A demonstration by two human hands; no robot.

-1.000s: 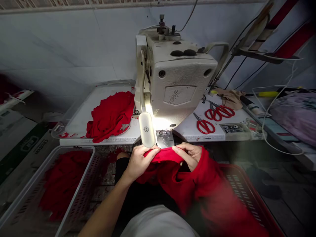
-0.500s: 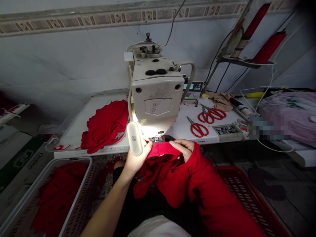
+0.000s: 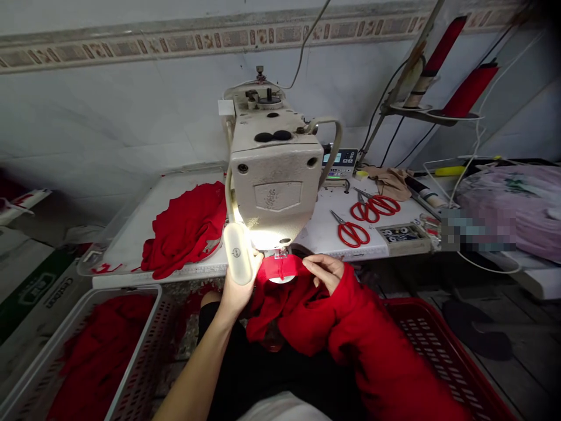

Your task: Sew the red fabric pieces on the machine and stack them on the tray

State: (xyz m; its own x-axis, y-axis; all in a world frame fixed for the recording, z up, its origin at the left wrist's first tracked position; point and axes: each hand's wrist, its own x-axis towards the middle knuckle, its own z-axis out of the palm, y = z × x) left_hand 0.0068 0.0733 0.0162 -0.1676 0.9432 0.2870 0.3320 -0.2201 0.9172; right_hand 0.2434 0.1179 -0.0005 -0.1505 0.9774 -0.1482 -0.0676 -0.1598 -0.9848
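A red garment (image 3: 302, 318) hangs over my lap, its seamed band (image 3: 280, 267) stretched below the needle area of a sewing machine (image 3: 276, 175). My left hand (image 3: 241, 286) grips the band's left end, its fingers partly hidden behind the oval lamp (image 3: 238, 253). At the band's right end, my right hand (image 3: 325, 271) pinches the edge between thumb and fingers. The presser foot (image 3: 280, 252) sits right at the band's upper edge; whether it presses on the cloth I cannot tell.
Red fabric (image 3: 188, 228) lies piled on the table's left side. Scissors with red handles (image 3: 353, 233) rest on the right, near a small parts tray (image 3: 403, 234). A white basket (image 3: 144, 345) stands at lower left, a red basket (image 3: 432, 339) at lower right. Red thread cones (image 3: 471, 90) stand behind.
The band has moved up to the presser foot and lies flatter, with a pale round part showing beneath it. My left hand is now further behind the lamp.
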